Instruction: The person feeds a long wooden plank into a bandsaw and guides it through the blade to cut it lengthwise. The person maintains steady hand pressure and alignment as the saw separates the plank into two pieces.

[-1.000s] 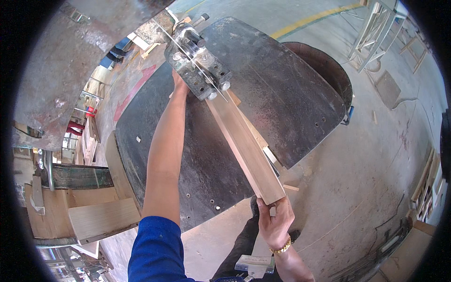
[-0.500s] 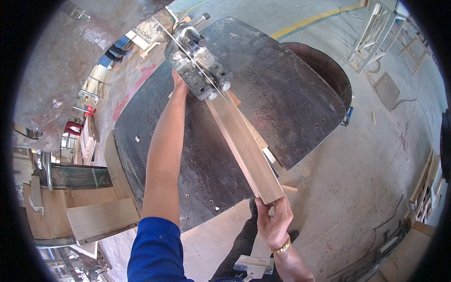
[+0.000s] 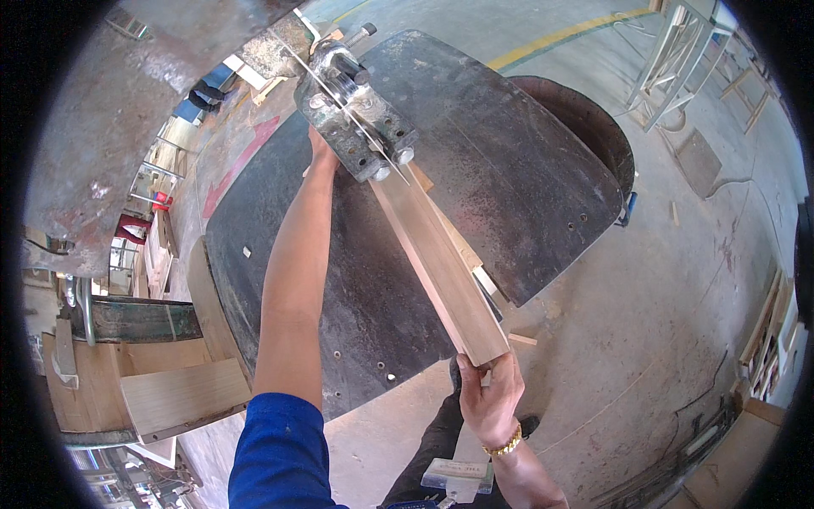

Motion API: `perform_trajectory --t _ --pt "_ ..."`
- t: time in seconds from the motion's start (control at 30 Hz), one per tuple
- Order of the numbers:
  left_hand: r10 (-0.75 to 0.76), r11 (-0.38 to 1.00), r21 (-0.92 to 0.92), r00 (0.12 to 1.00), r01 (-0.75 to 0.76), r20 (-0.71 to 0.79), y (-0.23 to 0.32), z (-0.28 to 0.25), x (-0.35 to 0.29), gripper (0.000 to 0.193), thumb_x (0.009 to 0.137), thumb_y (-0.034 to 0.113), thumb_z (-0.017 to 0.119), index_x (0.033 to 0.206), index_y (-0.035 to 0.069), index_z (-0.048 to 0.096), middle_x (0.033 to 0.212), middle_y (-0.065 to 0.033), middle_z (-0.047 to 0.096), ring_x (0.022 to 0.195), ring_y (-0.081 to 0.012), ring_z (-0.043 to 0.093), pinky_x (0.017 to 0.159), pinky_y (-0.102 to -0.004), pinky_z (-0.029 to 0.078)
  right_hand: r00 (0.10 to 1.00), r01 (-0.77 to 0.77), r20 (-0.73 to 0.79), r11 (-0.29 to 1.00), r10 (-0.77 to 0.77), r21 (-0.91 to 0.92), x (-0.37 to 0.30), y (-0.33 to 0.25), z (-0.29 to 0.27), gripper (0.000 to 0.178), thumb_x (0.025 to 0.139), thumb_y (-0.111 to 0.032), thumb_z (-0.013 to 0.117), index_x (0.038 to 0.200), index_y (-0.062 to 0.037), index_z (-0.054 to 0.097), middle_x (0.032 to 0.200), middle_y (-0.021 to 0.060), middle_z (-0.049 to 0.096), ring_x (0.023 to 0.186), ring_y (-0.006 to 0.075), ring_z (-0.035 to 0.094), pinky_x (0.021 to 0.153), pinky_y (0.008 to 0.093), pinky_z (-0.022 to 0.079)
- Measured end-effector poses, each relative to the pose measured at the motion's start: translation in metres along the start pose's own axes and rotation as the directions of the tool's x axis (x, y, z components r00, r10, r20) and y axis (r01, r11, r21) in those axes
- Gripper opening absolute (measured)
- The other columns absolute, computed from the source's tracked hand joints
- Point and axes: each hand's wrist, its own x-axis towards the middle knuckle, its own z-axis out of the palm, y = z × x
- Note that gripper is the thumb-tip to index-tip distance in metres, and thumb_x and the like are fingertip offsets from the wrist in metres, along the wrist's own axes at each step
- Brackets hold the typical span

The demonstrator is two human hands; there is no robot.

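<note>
Board [image 3: 439, 270] overhangs table [image 3: 517, 187] edge | right hand [image 3: 493, 399] grips end | floor [image 3: 610, 348] beside

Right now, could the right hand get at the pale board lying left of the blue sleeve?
Probably not: the right hand holds the near end of the long plank, and in this view the left forearm and blue sleeve stand between that hand and the pale board.

Before me: dark worn table [image 3: 509, 170] | on it, my long wooden board [image 3: 441, 271], near end jutting past the edge | pale wood strip [image 3: 459, 244], along the board's right side | small white chip [image 3: 247, 252], well left of the board
</note>
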Motion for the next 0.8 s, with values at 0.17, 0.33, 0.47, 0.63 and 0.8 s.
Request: perform_trajectory --t 0.17,0.33,0.47,0.63,0.8 --pt "-0.024 0.999 0.024 1.0 0.024 0.004 -0.005 -0.003 0.003 0.048 0.085 0.029 0.064 0.123 0.001 0.054 0.115 -0.0123 0.061 0.102 -0.0201 0.058 0.088 -0.0342 0.046 1.0 -0.001 0.006 1.0 0.001 0.004 0.001 0.0 0.001 0.027 0.08 -0.005 0.072 0.095 0.0037 0.051 0.077 0.0126 0.055 0.058 0.0208 0.06 0.047 0.0308 0.046" --pt "-0.045 0.997 0.056 0.999 0.045 0.003 -0.009 -0.003 0.005 0.049 0.085 0.029 0.064 0.123 0.001 0.054 0.116 -0.0125 0.061 0.103 -0.0201 0.058 0.088 -0.0343 0.045 1.0 -0.01 0.0 1.0 0.01 0.02 0.003 -0.002 0.002 0.028 0.08 -0.005 0.072 0.095 0.0039 0.05 0.078 0.013 0.055 0.058 0.0215 0.059 0.048 0.0318 0.047" --pt "-0.061 0.994 0.086 0.998 0.061 0.003 -0.012 -0.006 0.003 0.049 0.085 0.029 0.065 0.124 0.001 0.054 0.116 -0.0126 0.061 0.103 -0.0201 0.058 0.088 -0.0343 0.045 1.0 0.015 -0.006 1.0 -0.015 0.011 0.004 -0.002 0.003 0.027 0.08 -0.004 0.072 0.095 0.0038 0.05 0.078 0.0131 0.054 0.058 0.022 0.058 0.049 0.0324 0.047" --pt "-0.081 0.99 0.116 0.997 0.079 0.009 -0.015 -0.004 0.007 0.05 0.084 0.03 0.065 0.124 0.001 0.054 0.117 -0.0128 0.061 0.104 -0.0201 0.058 0.089 -0.0344 0.045 1.0 0.014 -0.026 1.0 -0.014 0.019 0.004 0.0 0.005 0.026 0.08 -0.004 0.071 0.094 0.0035 0.05 0.077 0.0127 0.054 0.058 0.0215 0.057 0.049 0.0319 0.046" --pt "-0.104 0.983 0.152 0.995 0.102 0.007 -0.019 -0.009 0.008 0.051 0.084 0.03 0.065 0.124 0.001 0.054 0.118 -0.013 0.061 0.104 -0.02 0.058 0.089 -0.0345 0.045 1.0 -0.001 -0.022 1.0 0.002 0.03 0.004 0.0 0.007 0.026 0.08 -0.003 0.071 0.094 0.0034 0.05 0.076 0.0122 0.054 0.058 0.0218 0.058 0.048 0.0317 0.046"
